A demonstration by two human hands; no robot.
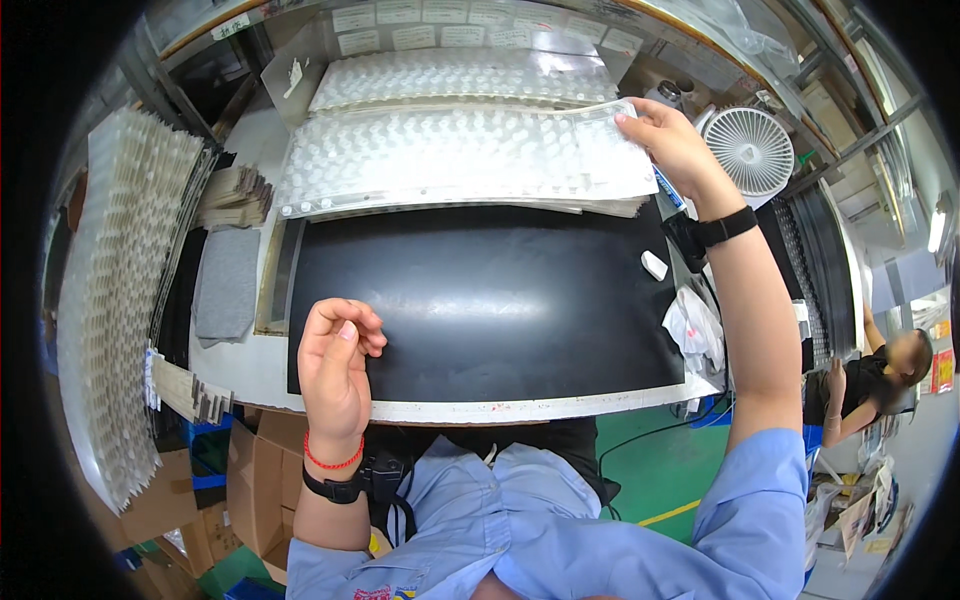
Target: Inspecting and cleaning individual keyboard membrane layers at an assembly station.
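My right hand point(672, 145) reaches to the far right of the bench and pinches the right edge of the top clear blister tray point(450, 155), a wide sheet of small round pockets lying on a stack of like sheets. My left hand point(335, 365) hovers over the near left corner of the black mat point(490, 300), fingers loosely curled, with nothing visible in them. A second blister tray point(450, 75) lies behind the first one.
A tall stack of blister trays point(120, 290) stands at the left, beside a grey cloth point(226, 283). A small white fan point(750, 148) sits at the right, with a white block point(654, 265) and crumpled white plastic point(695, 328) nearby. Cardboard boxes point(250, 480) lie below. Another person point(880, 385) sits far right.
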